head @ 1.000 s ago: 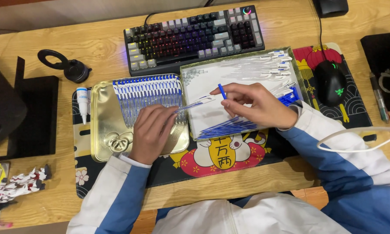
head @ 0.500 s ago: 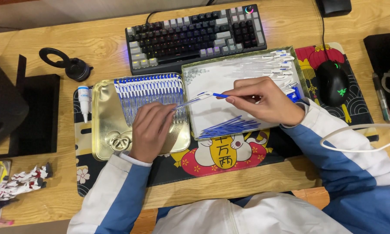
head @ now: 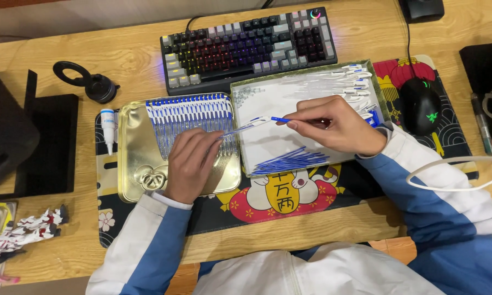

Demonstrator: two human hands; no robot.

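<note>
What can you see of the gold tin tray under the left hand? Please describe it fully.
The gold tin tray is shallow, rectangular, with rounded corners and shiny metal. It lies flat on the desk mat, beside the white tray. A row of blue-and-white pens fills its upper part. The left hand rests on it.

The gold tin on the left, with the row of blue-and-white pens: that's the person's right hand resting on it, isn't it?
No. The head view shows the left hand resting on the gold tin over the pens; the right hand is over the other tray.
</note>
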